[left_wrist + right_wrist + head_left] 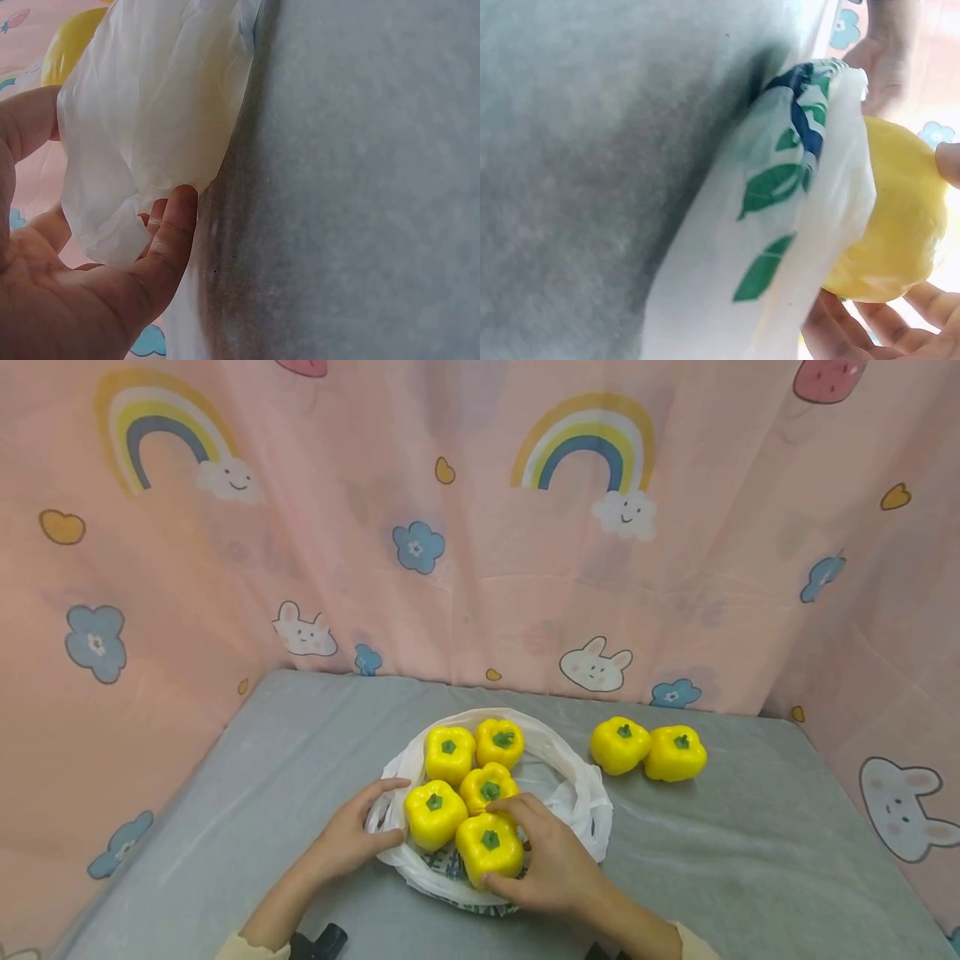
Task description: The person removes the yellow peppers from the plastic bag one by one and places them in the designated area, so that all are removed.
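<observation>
the left hand [354, 827] held the white bag [588, 781] in its fingers, and the right hand's [558, 864] gripped a yellow pepper [483, 860] (green on top).

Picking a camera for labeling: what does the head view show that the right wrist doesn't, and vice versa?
Head only: two yellow bell peppers outside the white plastic bag, rainbows on the pink curtain.
Right wrist only: clear green leaf shapes on the bag's outer side.
Both: the bag, the right grip holding a yellow bell pepper, the left grip, grey tabletop, curtain.
</observation>
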